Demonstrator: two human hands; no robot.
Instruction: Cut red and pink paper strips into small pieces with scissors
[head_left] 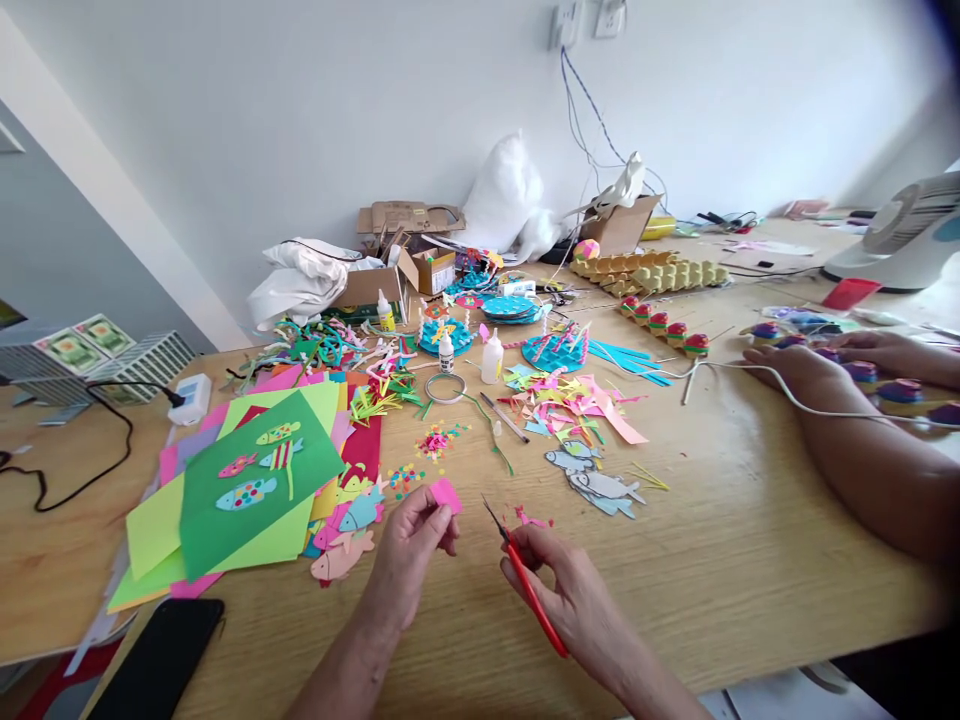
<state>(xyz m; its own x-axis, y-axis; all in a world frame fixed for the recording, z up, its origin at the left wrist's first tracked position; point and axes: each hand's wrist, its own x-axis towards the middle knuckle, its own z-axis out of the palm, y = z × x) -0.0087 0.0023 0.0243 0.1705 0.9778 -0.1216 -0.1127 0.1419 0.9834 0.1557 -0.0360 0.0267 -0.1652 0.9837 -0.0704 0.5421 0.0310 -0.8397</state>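
Note:
Between thumb and fingers, my left hand (415,535) pinches a small piece of pink paper (447,496) above the table. My right hand (562,580) holds red-handled scissors (534,590), their blades slightly apart and pointing toward the paper without touching it. Pink paper scraps (531,517) lie just beyond my right hand. Left of my left hand is a pile of paper fish cutouts (343,556) in several colours. A green sheet (300,535) carries decorated paper fish (246,494). Small coloured dots (405,480) are scattered beyond my left hand.
Grey fish cutouts (606,486) and paper strips (574,400) lie to the right of centre. Glue bottles (492,360), a pen (505,418) and a tape ring (445,388) stand or lie ahead. Another person's arm (862,450) reaches in at right. A black phone (161,660) rests at lower left.

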